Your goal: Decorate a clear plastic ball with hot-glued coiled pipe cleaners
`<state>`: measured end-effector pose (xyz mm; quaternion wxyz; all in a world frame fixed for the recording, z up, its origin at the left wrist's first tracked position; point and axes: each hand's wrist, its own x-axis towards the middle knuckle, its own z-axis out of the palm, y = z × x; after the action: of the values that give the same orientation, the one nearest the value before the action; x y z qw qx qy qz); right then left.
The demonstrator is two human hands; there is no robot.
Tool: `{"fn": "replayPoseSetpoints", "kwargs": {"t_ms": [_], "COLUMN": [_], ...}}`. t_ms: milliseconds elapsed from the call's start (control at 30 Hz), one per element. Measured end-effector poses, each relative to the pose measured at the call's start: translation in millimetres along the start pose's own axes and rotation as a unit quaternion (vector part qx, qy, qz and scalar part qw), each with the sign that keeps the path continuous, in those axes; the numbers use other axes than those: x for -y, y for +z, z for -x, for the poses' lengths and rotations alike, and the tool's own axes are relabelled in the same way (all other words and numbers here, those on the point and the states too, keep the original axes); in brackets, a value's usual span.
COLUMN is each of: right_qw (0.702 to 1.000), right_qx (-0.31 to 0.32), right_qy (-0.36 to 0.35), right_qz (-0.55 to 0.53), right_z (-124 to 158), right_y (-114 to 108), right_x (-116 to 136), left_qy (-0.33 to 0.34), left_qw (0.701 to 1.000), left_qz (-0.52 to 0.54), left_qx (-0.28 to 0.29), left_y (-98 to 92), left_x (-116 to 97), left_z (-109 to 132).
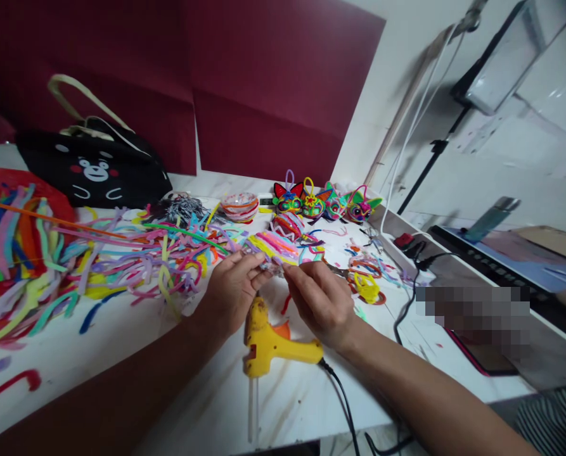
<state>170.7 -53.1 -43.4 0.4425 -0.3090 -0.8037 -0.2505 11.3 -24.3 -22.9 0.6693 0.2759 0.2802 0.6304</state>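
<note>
Between both hands is a piece striped with yellow, pink and purple pipe cleaners point(276, 246); its near edge looks clear and shiny. My left hand point(232, 288) pinches its left side with thumb and fingers. At the right near edge, the fingers of my right hand point(323, 301) are closed; whether they grip the edge or a small strand there cannot be made out. A yellow hot glue gun point(263, 342) lies on its side just below the hands, a clear glue stick point(254, 408) projecting from its back.
Loose pipe cleaners point(121, 259) cover the table's left side. Finished animal-face ornaments point(337, 202) line the back, near a pipe-cleaner-wrapped bowl point(239, 206). Scissors point(337, 270) lie by my right hand. A black bag point(92, 168) stands back left; a black cord point(342, 396) trails off the front edge.
</note>
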Motion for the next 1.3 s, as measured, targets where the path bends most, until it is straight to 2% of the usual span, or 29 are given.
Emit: {"fn": "replayPoseSetpoints", "kwargs": {"t_ms": [333,967,1300], "right_qw": [0.998,0.995,0.994], "right_qx": [0.009,0.05,0.068], "right_qy": [-0.063,-0.09,-0.081], "right_qz": [0.017,0.007,0.025], "right_z": [-4.3,-5.0,-6.0], "right_y": [-0.4,-2.9,-3.9], "right_x": [-0.7,-4.4,-6.4], "left_qy": [-0.015,-0.022,-0.013], "left_qw": [1.0,0.999,1.0], "left_qz": [0.008,0.011,-0.004], "left_qx": [-0.022,-0.022,0.012], "left_y": [0.7,-0.4,-2.8], "left_x": [0.8,-0.3,1.5], "left_z": [0.8,0.0,-0.5]}}
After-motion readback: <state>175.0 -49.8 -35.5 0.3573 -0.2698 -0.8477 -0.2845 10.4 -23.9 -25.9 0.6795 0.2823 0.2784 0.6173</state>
